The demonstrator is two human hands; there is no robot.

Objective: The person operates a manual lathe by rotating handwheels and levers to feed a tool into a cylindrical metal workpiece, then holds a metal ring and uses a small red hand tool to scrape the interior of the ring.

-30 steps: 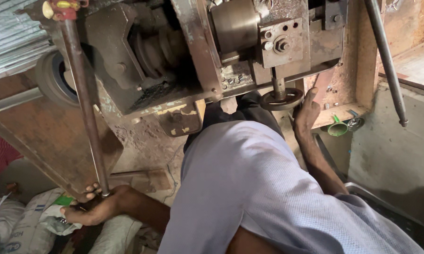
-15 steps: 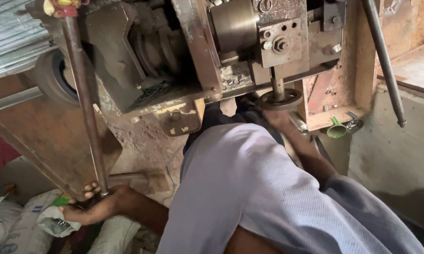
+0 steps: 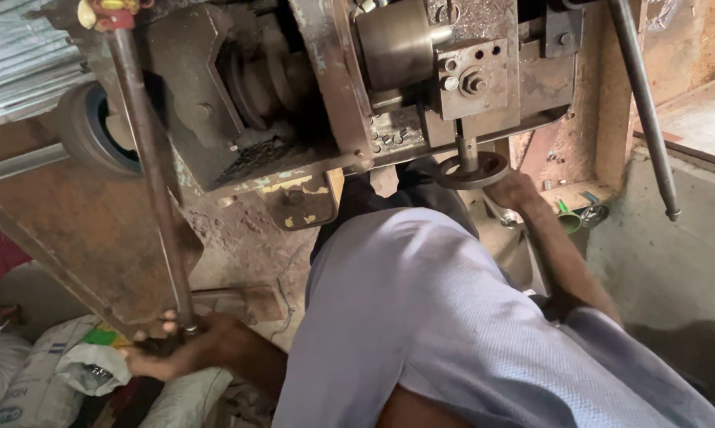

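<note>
Your left hand [image 3: 187, 349] grips the long lever rod [image 3: 147, 174] at its lower end; your right hand [image 3: 512, 190] closes on the small handwheel [image 3: 472, 170] under the machine's front edge.

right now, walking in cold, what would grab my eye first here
The big rusty grey metal machine fills the top of the view. At lower left, the left hand grips the foot of a long rusty steel lever rod. The right hand reaches up to a small dark round handwheel under the machine, with the person's pale lilac shirt filling the middle.
</note>
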